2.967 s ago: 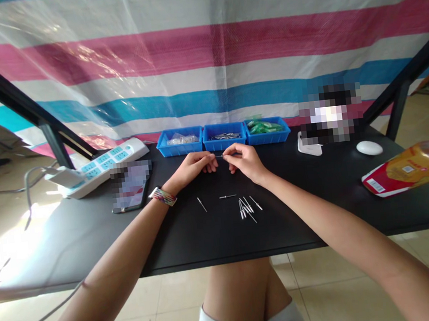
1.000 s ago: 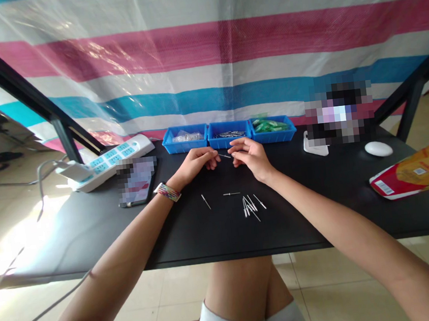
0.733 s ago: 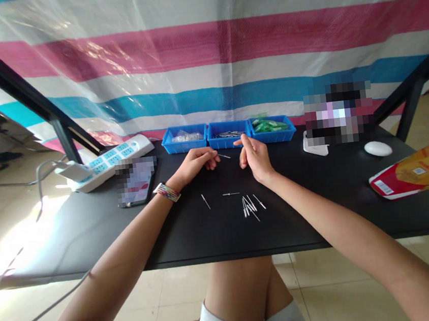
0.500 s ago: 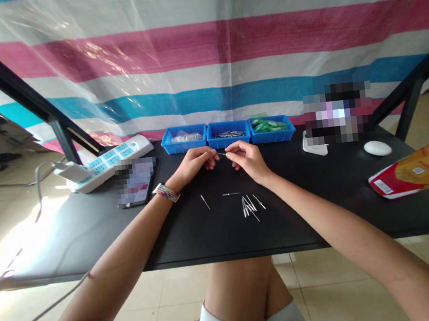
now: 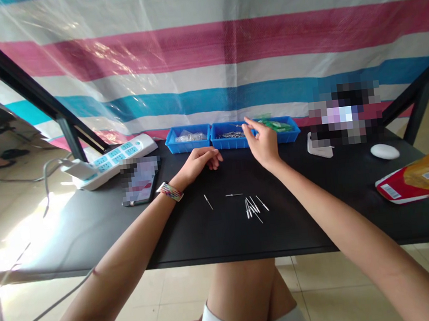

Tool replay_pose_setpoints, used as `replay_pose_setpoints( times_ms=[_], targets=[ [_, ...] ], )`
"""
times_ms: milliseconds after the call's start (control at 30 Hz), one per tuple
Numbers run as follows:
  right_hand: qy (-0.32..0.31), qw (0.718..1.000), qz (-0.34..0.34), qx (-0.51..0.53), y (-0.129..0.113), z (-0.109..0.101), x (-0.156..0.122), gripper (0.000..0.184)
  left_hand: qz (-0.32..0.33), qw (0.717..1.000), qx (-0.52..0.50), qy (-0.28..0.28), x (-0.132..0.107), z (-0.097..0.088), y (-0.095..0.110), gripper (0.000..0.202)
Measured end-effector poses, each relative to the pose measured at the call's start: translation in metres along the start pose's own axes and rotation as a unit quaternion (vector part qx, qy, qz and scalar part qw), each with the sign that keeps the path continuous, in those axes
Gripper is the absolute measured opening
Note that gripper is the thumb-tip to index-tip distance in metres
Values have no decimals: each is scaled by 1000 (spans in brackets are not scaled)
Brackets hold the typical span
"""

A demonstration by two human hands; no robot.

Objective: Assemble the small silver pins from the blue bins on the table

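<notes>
Between the thumb and index finger of my right hand [image 5: 263,139] is a thin silver blind rivet [image 5: 238,125], held above the middle blue bin [image 5: 230,145], where more metal rivets lie. My left hand [image 5: 201,163] rests on the black table just in front of the left blue bin [image 5: 189,147]. Its fingers are curled together and nothing shows in them. Nearer me on the table lie a loose rivet [image 5: 208,202], a sideways rivet [image 5: 234,194] and a small pile of rivets [image 5: 251,207].
The right blue bin [image 5: 290,136] holds green plastic packets, partly behind my right hand. On the left are a power strip [image 5: 122,155] and a phone [image 5: 142,181]. On the right lie a white oval object [image 5: 385,151], a white case [image 5: 319,149] and a red-and-gold bottle [image 5: 423,174].
My right hand has moved up and away from my left, carrying the rivet over the middle bin. My left hand has let go of that rivet and stayed on the table.
</notes>
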State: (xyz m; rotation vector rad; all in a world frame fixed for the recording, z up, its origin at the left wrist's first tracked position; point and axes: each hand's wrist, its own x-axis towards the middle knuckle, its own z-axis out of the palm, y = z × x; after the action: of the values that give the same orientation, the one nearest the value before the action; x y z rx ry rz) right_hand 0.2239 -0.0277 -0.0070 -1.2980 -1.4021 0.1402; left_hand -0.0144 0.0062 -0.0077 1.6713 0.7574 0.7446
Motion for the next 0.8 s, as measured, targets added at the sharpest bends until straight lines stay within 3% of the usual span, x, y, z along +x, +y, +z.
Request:
replay_pose_setpoints(
  times_ms=[167,267,367,467,633,800],
  targets=[
    [-42,995,-77,-50,-2,-12,-12,26,0,1000,4,-3,2,0,-3,43],
    [-193,975,-108,3,-20,-15,-27,16,-2,1000,6,-1,2,0,-3,41],
    [-382,916,-120,39,-40,-19,-36,8,2,1000,12,3,1,0,-2,39],
    [-472,871,-136,11,-55,-24,-39,12,6,1000,15,5,0,0,-2,39],
    [-521,845,-120,-12,-60,-28,-41,10,9,1000,12,7,1,0,-3,41],
    [-481,870,-108,2,-53,-23,-42,11,8,1000,14,6,2,1,-3,41]
  ],
)
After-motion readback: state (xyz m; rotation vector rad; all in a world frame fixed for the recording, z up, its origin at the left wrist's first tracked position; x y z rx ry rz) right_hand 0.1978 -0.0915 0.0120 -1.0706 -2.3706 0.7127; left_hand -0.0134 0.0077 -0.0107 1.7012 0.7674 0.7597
